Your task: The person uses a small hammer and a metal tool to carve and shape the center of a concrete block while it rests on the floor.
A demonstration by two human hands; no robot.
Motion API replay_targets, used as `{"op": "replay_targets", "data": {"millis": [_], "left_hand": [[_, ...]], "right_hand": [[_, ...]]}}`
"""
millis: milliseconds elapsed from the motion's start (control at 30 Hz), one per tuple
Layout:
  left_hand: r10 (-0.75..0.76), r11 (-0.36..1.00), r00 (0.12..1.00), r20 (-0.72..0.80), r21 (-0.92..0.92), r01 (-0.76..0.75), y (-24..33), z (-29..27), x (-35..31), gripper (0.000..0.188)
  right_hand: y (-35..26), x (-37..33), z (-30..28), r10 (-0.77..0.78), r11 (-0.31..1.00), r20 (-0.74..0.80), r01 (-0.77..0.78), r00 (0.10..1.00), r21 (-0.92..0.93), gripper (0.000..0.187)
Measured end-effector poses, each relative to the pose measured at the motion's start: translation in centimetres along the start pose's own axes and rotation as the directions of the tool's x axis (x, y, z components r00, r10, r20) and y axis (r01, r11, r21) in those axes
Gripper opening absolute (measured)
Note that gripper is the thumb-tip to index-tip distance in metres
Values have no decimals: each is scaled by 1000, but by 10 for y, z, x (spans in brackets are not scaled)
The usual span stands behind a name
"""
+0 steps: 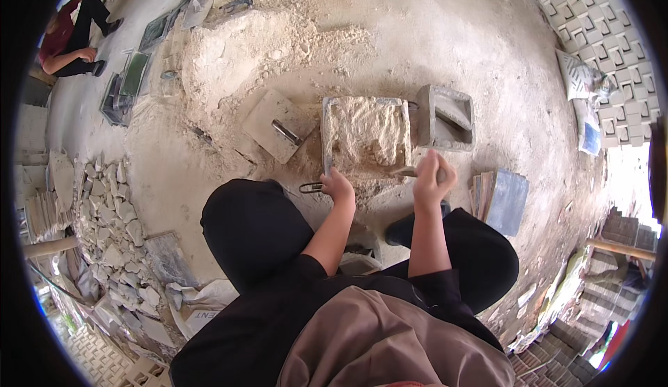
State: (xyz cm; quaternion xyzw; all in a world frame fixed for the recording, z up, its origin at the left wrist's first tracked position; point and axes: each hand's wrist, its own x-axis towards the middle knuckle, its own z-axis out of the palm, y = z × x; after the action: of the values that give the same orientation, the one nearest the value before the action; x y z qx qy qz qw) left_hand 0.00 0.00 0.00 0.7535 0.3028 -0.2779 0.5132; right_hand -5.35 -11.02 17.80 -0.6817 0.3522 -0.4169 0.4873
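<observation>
at left hand [338, 185], square mould [326, 133], sandy mix [365, 131] inside

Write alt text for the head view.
A person's right hand holds a tool beside a square frame filled with pale, crumbly material; the left hand touches the frame's near-left corner. Another person sits at upper left.

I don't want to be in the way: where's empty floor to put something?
Bare dusty floor lies between the grey box and the white sacks, and beyond that box, right of the powder heap. The filled mould is crowded: square board left, box right, left hand and right hand at the near side.
</observation>
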Motion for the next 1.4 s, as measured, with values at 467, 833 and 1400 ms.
{"op": "replay_targets", "data": {"millis": [467,833,1400], "left_hand": [[24,994,999,-40,-105,-28,15,-2,2,64],[36,996,998,-43,-75,-39,20,6,2,63],[21,995,998,-58,-96,-27,24,1,-2,62]], "right_hand": [[-14,7,5,59,998,-130,-56,990,23,40],[-7,0,15,-35,995,75,42,997,-91,38],[-11,11,11,102,969,-150,-63,983,240,38]]}}
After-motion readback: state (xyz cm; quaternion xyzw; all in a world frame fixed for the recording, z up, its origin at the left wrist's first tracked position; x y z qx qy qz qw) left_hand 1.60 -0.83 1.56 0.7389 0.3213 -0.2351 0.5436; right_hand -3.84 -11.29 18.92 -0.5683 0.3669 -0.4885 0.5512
